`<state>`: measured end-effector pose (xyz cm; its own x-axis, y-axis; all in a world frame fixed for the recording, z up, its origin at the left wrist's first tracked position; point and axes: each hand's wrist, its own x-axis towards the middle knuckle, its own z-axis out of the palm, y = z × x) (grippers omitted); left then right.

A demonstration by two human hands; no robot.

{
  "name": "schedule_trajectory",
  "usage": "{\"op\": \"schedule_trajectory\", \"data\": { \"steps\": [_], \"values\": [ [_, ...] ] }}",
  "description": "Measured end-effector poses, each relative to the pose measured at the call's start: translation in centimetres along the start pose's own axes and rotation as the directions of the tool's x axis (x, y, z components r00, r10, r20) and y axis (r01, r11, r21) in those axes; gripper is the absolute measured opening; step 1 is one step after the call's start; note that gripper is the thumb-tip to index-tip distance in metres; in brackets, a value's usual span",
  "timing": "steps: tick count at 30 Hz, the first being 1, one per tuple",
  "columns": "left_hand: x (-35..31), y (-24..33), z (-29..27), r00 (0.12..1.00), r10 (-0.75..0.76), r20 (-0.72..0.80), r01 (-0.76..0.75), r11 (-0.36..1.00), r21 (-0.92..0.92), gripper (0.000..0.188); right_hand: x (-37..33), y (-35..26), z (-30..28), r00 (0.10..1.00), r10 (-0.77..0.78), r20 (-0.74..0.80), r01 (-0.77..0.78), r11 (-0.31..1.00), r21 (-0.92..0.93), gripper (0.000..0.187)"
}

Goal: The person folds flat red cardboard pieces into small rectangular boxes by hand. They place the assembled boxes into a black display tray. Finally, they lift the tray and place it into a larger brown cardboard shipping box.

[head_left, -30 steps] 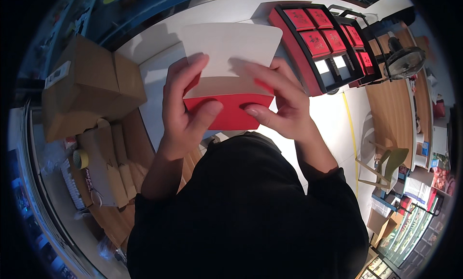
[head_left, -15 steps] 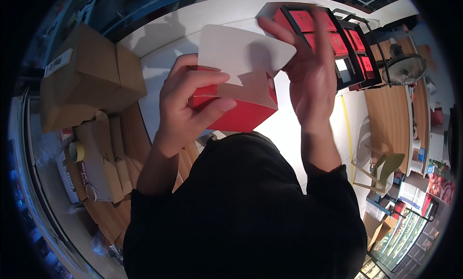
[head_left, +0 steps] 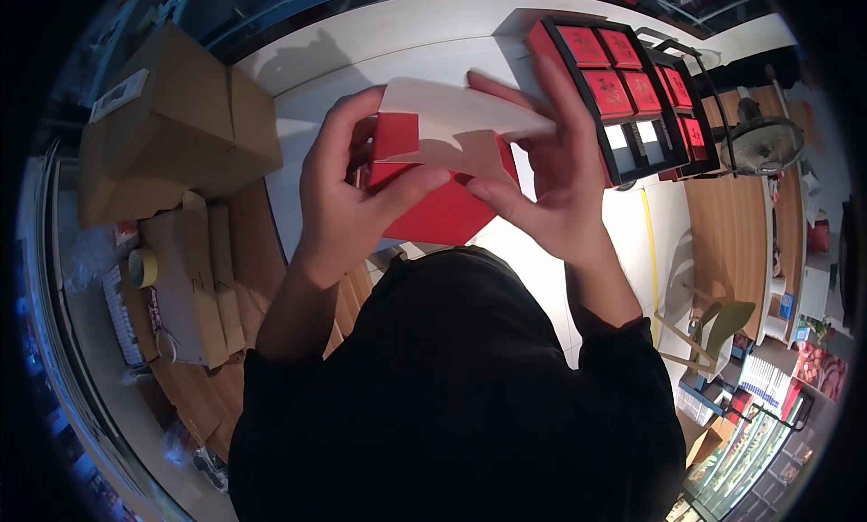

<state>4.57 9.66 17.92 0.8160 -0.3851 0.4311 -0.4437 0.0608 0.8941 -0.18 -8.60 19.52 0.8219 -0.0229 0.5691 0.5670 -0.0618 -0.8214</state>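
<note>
A small red paper box [head_left: 442, 214] is held in front of my chest, its pale inside turned up and its wide white lid flap [head_left: 452, 105] standing raised at the far side. My left hand [head_left: 348, 192] grips the box's left side, thumb along the near top edge and fingers behind. A red side tab [head_left: 398, 136] sticks up beside those fingers. On the right, my right hand [head_left: 571, 174] has its thumb on the box's near edge, with its fingers around the right side and the flap's corner, partly raised and blurred.
At the far right of the white table [head_left: 307, 97] stands a black-framed tray [head_left: 603, 152] holding several red boxes [head_left: 605, 93], with another such tray beside it. A large cardboard carton [head_left: 181, 134] stands at left. Further right are a fan [head_left: 763, 145] and a green chair [head_left: 727, 328].
My right hand has come in from the right and taken hold of the box with its thumb. The lid flap is tilted lower, and a red side tab now shows upright by my left hand.
</note>
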Motion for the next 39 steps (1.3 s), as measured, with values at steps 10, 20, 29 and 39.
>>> {"op": "schedule_trajectory", "data": {
  "steps": [10, 20, 29, 39],
  "values": [
    [1.0, 0.2, -0.5, 0.972, 0.190, 0.138, -0.172, 0.976, -0.130, 0.043, -1.1, 1.8, -1.8, 0.991, 0.019, 0.131, -0.023, 0.999, 0.032, 0.033],
    [1.1, -0.1, 0.3, 0.976, 0.141, 0.166, -0.136, 0.990, -0.038, 0.039, -1.1, 1.0, -1.1, 0.994, 0.096, 0.050, -0.098, 0.994, 0.041, 0.032],
    [1.4, 0.5, 0.0, 0.959, 0.190, 0.208, -0.230, 0.955, 0.189, 0.030, -1.1, 1.3, -0.7, 1.000, -0.023, 0.018, 0.025, 0.988, -0.151, 0.026],
    [0.2, -0.2, 1.3, 0.999, -0.001, 0.036, -0.011, 0.936, 0.351, 0.109, -0.7, 1.2, -0.3, 0.960, 0.180, -0.213, -0.191, 0.981, -0.036, 0.037]
  ]
}}
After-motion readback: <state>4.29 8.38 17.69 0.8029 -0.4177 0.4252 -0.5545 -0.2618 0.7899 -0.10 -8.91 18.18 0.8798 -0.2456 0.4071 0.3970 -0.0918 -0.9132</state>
